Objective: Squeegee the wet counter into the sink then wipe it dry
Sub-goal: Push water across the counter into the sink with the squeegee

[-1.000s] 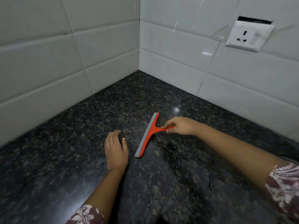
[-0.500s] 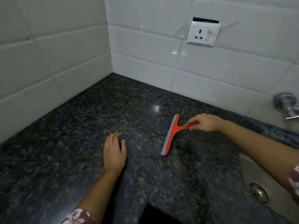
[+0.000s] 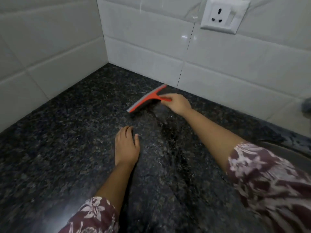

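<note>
— While the squeegee (image 3: 148,100) sits by the far wall, blade on the counter (image 3: 67,140), what stage applies?
— Stage one, in progress. Right hand (image 3: 178,104) grips the handle, fingers curled round it. Left hand (image 3: 127,148) lies flat and open on the counter, nearer, holding nothing.
— Work remaining?
— Water (image 3: 168,132) streaks the stone on the near side of the blade. Only a sliver of sink (image 3: 296,151) shows, far right. Judgement: further pulls are required, then the full dry wipe. No cloth is visible.
</note>
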